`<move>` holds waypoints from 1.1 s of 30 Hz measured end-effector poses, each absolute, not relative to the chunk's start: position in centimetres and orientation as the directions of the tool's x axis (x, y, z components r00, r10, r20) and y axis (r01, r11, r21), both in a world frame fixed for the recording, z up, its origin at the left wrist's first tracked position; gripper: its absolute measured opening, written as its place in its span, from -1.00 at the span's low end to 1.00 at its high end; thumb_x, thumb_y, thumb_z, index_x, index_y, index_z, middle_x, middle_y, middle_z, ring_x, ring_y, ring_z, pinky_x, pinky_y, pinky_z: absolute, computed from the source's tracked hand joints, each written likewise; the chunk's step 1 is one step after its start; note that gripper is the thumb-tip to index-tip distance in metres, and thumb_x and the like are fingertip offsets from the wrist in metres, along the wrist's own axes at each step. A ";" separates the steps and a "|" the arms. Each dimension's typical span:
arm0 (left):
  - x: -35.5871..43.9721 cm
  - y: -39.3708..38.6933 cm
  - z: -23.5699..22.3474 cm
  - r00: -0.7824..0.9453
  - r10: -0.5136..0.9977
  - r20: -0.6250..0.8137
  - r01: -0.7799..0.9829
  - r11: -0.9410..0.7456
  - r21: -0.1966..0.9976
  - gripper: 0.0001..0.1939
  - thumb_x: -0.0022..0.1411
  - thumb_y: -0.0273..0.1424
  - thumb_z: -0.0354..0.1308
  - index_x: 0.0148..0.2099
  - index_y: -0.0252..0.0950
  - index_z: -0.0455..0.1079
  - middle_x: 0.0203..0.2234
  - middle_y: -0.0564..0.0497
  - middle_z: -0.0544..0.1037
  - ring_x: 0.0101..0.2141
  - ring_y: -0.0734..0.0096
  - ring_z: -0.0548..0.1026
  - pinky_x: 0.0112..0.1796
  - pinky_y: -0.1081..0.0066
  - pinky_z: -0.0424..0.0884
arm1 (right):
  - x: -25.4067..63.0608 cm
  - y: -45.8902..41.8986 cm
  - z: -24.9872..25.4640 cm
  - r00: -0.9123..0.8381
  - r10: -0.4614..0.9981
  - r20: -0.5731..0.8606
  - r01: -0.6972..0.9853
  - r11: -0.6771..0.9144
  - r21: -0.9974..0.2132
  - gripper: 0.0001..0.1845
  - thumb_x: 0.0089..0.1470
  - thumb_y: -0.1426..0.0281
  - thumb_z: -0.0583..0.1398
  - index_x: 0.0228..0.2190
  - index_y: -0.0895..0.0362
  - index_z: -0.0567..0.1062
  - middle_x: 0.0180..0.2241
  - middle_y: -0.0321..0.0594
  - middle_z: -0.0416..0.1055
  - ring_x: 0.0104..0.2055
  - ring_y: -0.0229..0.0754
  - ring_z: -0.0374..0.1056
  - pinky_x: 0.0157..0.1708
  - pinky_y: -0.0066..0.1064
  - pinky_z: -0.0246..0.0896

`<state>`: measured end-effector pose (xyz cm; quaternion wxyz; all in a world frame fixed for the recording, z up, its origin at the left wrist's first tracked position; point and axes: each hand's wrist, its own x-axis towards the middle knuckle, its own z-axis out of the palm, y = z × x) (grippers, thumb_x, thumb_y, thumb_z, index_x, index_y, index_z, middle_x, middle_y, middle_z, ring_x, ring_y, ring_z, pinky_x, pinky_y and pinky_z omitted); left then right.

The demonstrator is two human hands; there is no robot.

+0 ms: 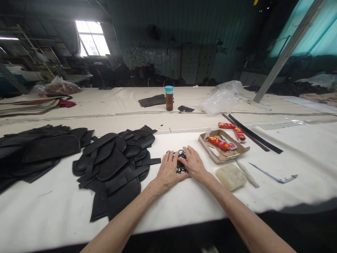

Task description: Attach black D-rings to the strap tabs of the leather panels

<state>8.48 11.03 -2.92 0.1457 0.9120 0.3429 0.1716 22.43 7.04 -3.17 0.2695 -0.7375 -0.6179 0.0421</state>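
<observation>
A small heap of black rings or clasps [181, 165] lies on the white table covering, partly hidden under my hands. My left hand [170, 167] cups the heap from the left, its fingers stretched out and its thumb along the near side. On the other side my right hand [193, 163] rests against the same heap, fingers extended and thumb over the pieces. Both hands touch the heap without gripping a single piece. Flat black stitched pieces with straps [123, 161] are piled left of my left hand.
Right of my hands stand a cardboard tray [226, 158] with red boxes, a yellowish block [231, 176], a pale-handled tool [247, 174] and a thin metal blade [276, 178]. Behind lie black strips [255, 133], a plastic bag [223, 96] and a bottle [169, 100]. More black pieces [39, 149] lie far left.
</observation>
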 end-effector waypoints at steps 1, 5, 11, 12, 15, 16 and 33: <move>8.7 11.2 -3.0 0.702 0.676 0.225 0.568 -0.722 0.396 -0.03 -0.09 0.09 0.14 0.20 -0.49 0.06 0.17 -0.42 0.15 0.18 -0.19 0.04 0.12 -0.05 -0.01 | 22.4 7.4 -3.2 0.234 0.932 0.278 0.877 -0.080 -0.473 -0.49 0.15 0.24 0.08 0.05 0.29 0.30 0.10 0.15 0.21 0.17 0.05 0.07 0.13 -0.13 -0.06; 9.5 11.9 -3.1 0.710 0.656 0.254 0.525 -0.735 0.430 -0.20 -0.05 -0.09 0.20 0.17 -0.36 0.08 0.13 -0.28 0.21 0.16 -0.08 0.11 0.11 -0.03 0.04 | 22.5 8.2 -3.3 0.265 0.913 0.312 0.818 -0.042 -0.573 -0.70 0.19 0.32 0.08 -0.07 0.17 0.38 -0.04 -0.09 0.35 0.01 -0.09 0.26 0.01 -0.11 0.14; 10.6 12.6 -2.5 0.708 0.647 0.284 0.457 -0.726 0.514 -0.46 0.02 -0.28 0.18 0.05 -0.31 0.18 -0.06 -0.14 0.36 0.01 0.12 0.28 0.00 0.13 0.23 | 22.7 9.2 -3.4 0.352 0.878 0.325 0.692 -0.011 -0.722 -0.75 0.17 0.30 0.11 -0.15 0.16 0.41 -0.12 -0.16 0.38 -0.14 -0.17 0.35 -0.14 -0.19 0.28; 10.8 12.7 -2.4 0.699 0.654 0.289 0.455 -0.718 0.527 -0.51 0.04 -0.31 0.16 0.02 -0.31 0.19 -0.08 -0.13 0.37 -0.02 0.15 0.30 -0.02 0.16 0.25 | 22.7 9.3 -3.4 0.369 0.872 0.323 0.667 -0.006 -0.745 -0.75 0.17 0.30 0.11 -0.16 0.17 0.41 -0.14 -0.17 0.38 -0.16 -0.18 0.35 -0.15 -0.20 0.29; 11.3 13.0 -2.5 0.669 0.681 0.300 0.452 -0.692 0.563 -0.62 0.08 -0.38 0.10 -0.02 -0.30 0.20 -0.13 -0.10 0.37 -0.08 0.20 0.33 -0.07 0.19 0.29 | 22.7 9.7 -3.2 0.418 0.854 0.310 0.587 0.007 -0.810 -0.75 0.17 0.29 0.11 -0.18 0.18 0.42 -0.17 -0.18 0.40 -0.20 -0.20 0.36 -0.19 -0.23 0.31; 11.5 13.1 -2.5 0.661 0.687 0.302 0.449 -0.685 0.574 -0.64 0.08 -0.39 0.09 -0.03 -0.29 0.21 -0.14 -0.09 0.38 -0.09 0.20 0.33 -0.08 0.19 0.30 | 22.7 9.8 -3.2 0.432 0.848 0.305 0.559 0.014 -0.829 -0.75 0.17 0.28 0.11 -0.18 0.18 0.42 -0.18 -0.18 0.40 -0.22 -0.21 0.37 -0.21 -0.24 0.31; 7.9 12.9 -1.2 0.624 0.720 0.305 0.452 -0.650 0.610 -0.32 0.03 -0.08 0.15 0.14 -0.29 0.18 0.20 -0.25 0.14 0.20 0.03 0.06 0.15 0.04 0.00 | 23.2 9.4 -1.7 0.475 0.829 0.295 0.412 0.087 -0.907 -0.73 0.17 0.26 0.10 -0.20 0.19 0.43 -0.18 -0.19 0.41 -0.18 -0.17 0.36 -0.16 -0.20 0.28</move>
